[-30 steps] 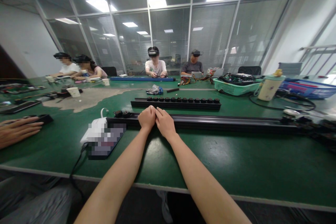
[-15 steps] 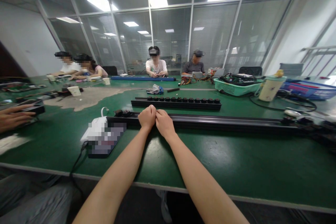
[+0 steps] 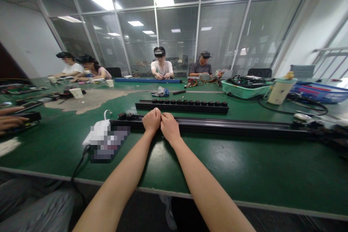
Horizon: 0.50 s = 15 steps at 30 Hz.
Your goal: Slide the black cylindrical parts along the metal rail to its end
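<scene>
Two bare hands meet near the middle of my view: the left hand and the right hand sit side by side, touching or nearly so, in front of the long black rail. On both, the fingers curl inward; from here I cannot tell how tightly they close or whether they have hold of anything small. That rail lies across the green desk, with small black parts at its left end. Just beyond it I see a shorter black strip carrying a row of black knobs. Near the rail's left end lie a white box and a dark flat thing, both partly blurred.
</scene>
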Tool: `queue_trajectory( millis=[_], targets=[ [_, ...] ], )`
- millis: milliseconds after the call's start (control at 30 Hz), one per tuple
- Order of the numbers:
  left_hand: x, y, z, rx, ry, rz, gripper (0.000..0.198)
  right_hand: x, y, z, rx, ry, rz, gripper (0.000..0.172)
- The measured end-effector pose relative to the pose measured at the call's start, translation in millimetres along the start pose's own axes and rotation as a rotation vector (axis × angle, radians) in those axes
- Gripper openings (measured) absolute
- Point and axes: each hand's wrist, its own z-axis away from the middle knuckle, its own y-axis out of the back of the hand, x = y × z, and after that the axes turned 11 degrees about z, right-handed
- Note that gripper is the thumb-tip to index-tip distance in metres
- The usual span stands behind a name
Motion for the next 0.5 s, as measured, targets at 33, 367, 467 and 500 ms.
queue_trajectory(
  millis=[33,367,467,500],
  targets=[
    [-0.2,-0.2,0.0,0.001,-0.002,-0.001,0.049,0.2,-0.2,0.2,0.003,-0.004,0.006,0.037],
    [-1.8,-1.7,-0.5,0.013,-0.022,-0.001,0.048,3.4,1.0,1.2,0.026,-0.026,0.048,0.036],
    [-1.8,-1.7,-0.3,0.016,-0.015,-0.002,0.048,3.9,2.4,1.8,0.022,-0.032,0.054,0.035],
    [-1.7,-1.7,-0.2,0.018,-0.017,0.000,0.048,4.0,2.5,2.0,0.023,-0.032,0.053,0.035]
  ],
)
